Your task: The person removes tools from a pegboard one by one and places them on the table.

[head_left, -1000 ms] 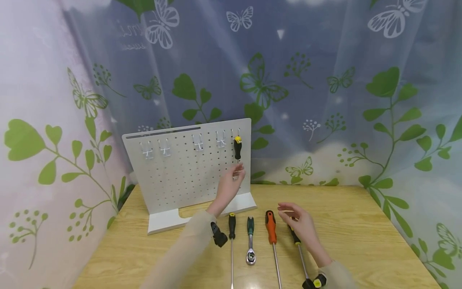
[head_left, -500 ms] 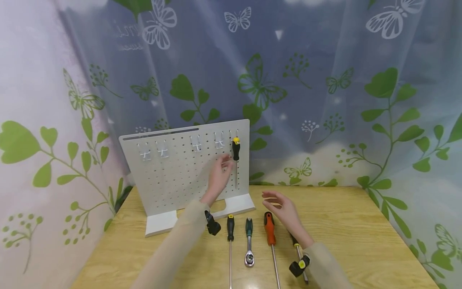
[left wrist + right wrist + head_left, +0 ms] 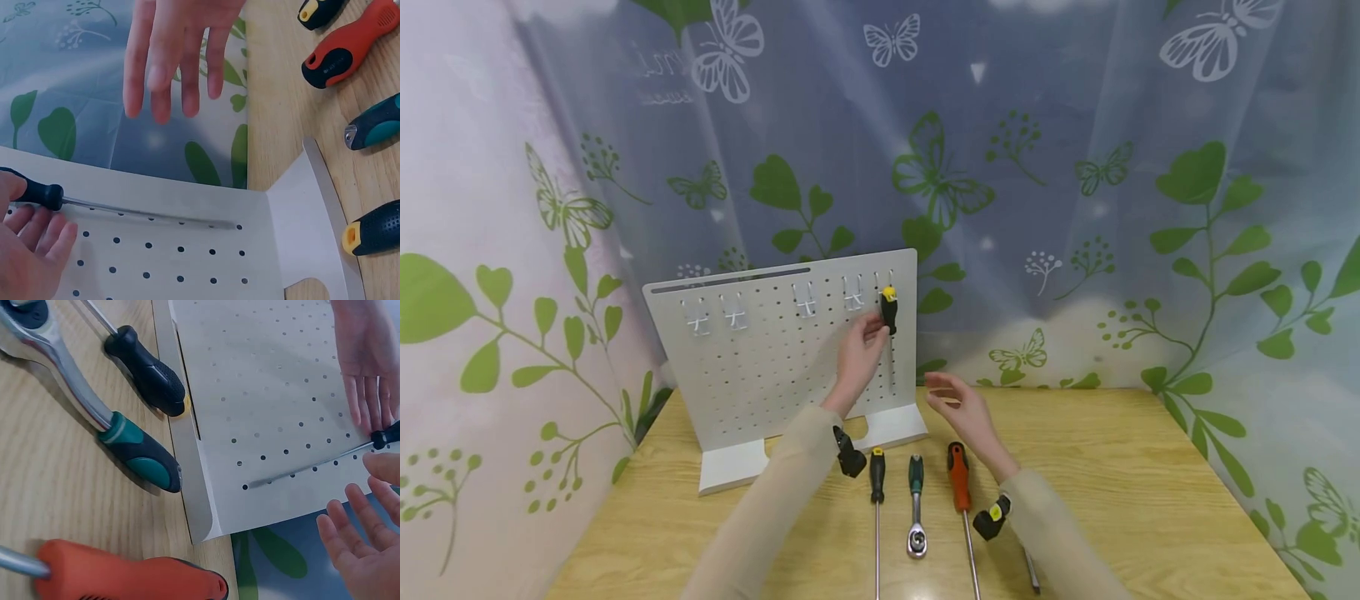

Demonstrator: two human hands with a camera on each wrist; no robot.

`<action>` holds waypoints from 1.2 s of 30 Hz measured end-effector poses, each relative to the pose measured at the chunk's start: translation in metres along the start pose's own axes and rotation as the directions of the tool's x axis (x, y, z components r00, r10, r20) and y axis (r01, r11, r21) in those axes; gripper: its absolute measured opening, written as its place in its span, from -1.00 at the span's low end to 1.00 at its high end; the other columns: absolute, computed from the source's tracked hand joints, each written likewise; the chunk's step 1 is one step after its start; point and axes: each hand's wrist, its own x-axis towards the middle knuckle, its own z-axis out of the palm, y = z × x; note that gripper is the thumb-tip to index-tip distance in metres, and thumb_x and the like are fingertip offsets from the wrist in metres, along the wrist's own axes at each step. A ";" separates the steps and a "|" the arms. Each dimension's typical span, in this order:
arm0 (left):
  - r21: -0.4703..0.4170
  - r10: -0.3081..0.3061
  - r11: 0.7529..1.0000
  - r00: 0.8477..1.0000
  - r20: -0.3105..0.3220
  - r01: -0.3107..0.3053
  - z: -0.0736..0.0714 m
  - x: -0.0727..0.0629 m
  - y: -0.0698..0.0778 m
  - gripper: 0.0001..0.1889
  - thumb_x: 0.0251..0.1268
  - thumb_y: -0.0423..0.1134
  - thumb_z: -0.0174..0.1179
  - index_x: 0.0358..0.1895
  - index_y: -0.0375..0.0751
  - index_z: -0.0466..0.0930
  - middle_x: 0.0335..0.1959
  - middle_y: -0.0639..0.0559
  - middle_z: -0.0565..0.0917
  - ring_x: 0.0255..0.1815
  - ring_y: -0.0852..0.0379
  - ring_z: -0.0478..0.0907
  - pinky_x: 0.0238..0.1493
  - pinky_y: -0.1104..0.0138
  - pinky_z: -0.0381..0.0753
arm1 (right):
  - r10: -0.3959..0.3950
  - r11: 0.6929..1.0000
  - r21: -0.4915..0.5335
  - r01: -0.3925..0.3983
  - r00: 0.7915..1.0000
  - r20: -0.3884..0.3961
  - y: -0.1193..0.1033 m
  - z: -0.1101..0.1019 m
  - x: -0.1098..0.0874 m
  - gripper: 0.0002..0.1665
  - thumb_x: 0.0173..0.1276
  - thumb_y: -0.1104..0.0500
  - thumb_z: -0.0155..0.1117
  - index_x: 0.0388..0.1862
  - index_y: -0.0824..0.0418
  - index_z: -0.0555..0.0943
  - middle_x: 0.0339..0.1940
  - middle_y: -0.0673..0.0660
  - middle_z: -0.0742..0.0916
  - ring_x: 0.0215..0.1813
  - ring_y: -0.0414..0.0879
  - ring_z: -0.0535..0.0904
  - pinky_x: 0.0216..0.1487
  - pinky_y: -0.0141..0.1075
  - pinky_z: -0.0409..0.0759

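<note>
A screwdriver with a black handle and yellow end hangs at the right of the white pegboard, its shaft pointing down. My left hand is at the handle's left side. In the left wrist view, its thumb overlaps the handle and the fingers lie just below it. The right wrist view shows those fingers fairly straight, tips right at the handle's collar. My right hand, fingers loosely bent and holding nothing, hovers right of the board, above the orange-handled screwdriver.
Several clear hooks sit along the pegboard's upper part. On the wooden table lie a black-handled screwdriver, a green-handled ratchet wrench and, partly under my right arm, another screwdriver. A patterned curtain stands behind.
My left hand moved left off the hanging screwdriver's shaft, then back up to its handle. The right hand moved left and up, from over the rightmost screwdriver towards the board.
</note>
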 end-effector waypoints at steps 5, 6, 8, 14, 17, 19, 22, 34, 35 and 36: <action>0.028 -0.013 1.000 1.000 0.013 0.013 0.002 0.000 0.004 -0.67 0.50 -0.29 0.18 0.21 -0.39 0.53 0.12 -0.25 0.65 0.16 -0.13 0.62 0.23 0.18 0.64 | 0.006 1.000 -0.021 -0.006 1.000 0.000 0.000 0.007 0.011 -0.52 0.43 0.23 0.35 0.29 0.31 0.57 0.19 0.31 0.69 0.15 0.20 0.64 0.21 0.10 0.64; 0.031 -0.014 0.999 1.000 0.017 0.014 0.003 -0.001 0.006 -0.68 0.50 -0.29 0.19 0.19 -0.39 0.54 0.11 -0.25 0.65 0.15 -0.13 0.62 0.22 0.18 0.65 | 0.011 1.000 -0.024 -0.011 1.000 0.003 0.001 0.008 0.012 -0.52 0.43 0.22 0.35 0.29 0.31 0.56 0.20 0.32 0.68 0.16 0.21 0.64 0.22 0.11 0.63; 0.035 -0.013 0.999 1.000 0.021 0.013 0.004 -0.001 0.008 -0.71 0.50 -0.29 0.19 0.14 -0.39 0.56 0.09 -0.26 0.66 0.12 -0.14 0.63 0.19 0.18 0.67 | 0.008 0.999 -0.031 -0.008 1.000 0.013 0.000 0.010 0.014 -0.51 0.45 0.23 0.33 0.31 0.33 0.54 0.21 0.34 0.67 0.17 0.24 0.63 0.23 0.12 0.62; 0.002 -0.036 0.999 0.999 0.020 0.036 0.009 -0.003 0.012 -0.74 0.49 -0.30 0.20 0.09 -0.41 0.59 0.05 -0.27 0.67 0.03 -0.12 0.68 0.05 0.28 0.73 | 0.010 0.999 -0.037 -0.008 0.999 0.042 -0.003 0.017 0.017 -0.53 0.49 0.24 0.27 0.32 0.35 0.52 0.21 0.36 0.66 0.20 0.27 0.61 0.27 0.16 0.57; -0.038 -0.057 0.998 0.998 0.029 0.059 0.011 -0.005 0.014 -0.73 0.50 -0.29 0.19 0.10 -0.42 0.57 0.05 -0.27 0.66 0.02 -0.12 0.69 0.01 0.33 0.75 | 0.007 1.000 -0.030 -0.006 0.999 0.049 -0.003 0.020 0.017 -0.54 0.50 0.23 0.26 0.32 0.33 0.53 0.18 0.33 0.68 0.19 0.23 0.62 0.26 0.13 0.59; -0.054 -0.060 0.997 0.998 0.034 0.061 0.011 -0.007 0.016 -0.72 0.51 -0.29 0.19 0.11 -0.42 0.56 0.05 -0.28 0.66 0.02 -0.13 0.69 0.01 0.33 0.75 | 0.009 1.000 -0.020 -0.008 0.999 0.050 -0.003 0.022 0.017 -0.56 0.51 0.23 0.25 0.31 0.31 0.54 0.13 0.30 0.71 0.12 0.20 0.65 0.19 0.08 0.64; -0.059 -0.063 0.996 0.997 0.040 0.065 0.011 -0.010 0.019 -0.71 0.51 -0.27 0.18 0.12 -0.42 0.55 0.05 -0.29 0.66 0.03 -0.15 0.70 0.01 0.29 0.75 | 0.008 1.000 0.004 -0.008 0.999 0.053 -0.002 0.024 0.016 -0.60 0.51 0.26 0.24 0.28 0.31 0.57 0.07 0.29 0.75 -0.01 0.17 0.71 0.04 -0.04 0.74; -0.130 -0.093 0.986 0.994 0.054 0.100 0.008 -0.015 0.023 -0.65 0.53 -0.24 0.17 0.20 -0.40 0.52 0.09 -0.28 0.64 0.09 -0.13 0.67 0.07 0.31 0.73 | -0.024 0.986 0.167 0.015 0.998 0.054 -0.009 0.026 0.006 -0.63 0.49 0.28 0.26 0.22 0.37 0.60 -0.12 0.31 0.75 -0.24 0.06 0.77 -0.22 -0.16 0.81; -0.134 -0.094 0.986 0.994 0.055 0.101 0.008 -0.015 0.023 -0.65 0.53 -0.24 0.17 0.21 -0.40 0.52 0.09 -0.28 0.64 0.09 -0.13 0.67 0.07 0.31 0.73 | -0.041 0.984 0.177 0.031 0.998 0.051 -0.010 0.026 0.005 -0.63 0.48 0.29 0.26 0.21 0.37 0.60 -0.15 0.28 0.76 -0.27 0.02 0.77 -0.25 -0.19 0.81; -0.139 -0.094 0.985 0.994 0.054 0.101 0.007 -0.015 0.023 -0.65 0.53 -0.25 0.16 0.21 -0.41 0.52 0.08 -0.28 0.64 0.09 -0.13 0.67 0.06 0.32 0.73 | -0.065 0.982 0.183 0.055 0.997 0.050 -0.011 0.026 0.004 -0.64 0.48 0.30 0.26 0.20 0.38 0.60 -0.17 0.25 0.76 -0.29 -0.02 0.77 -0.28 -0.21 0.81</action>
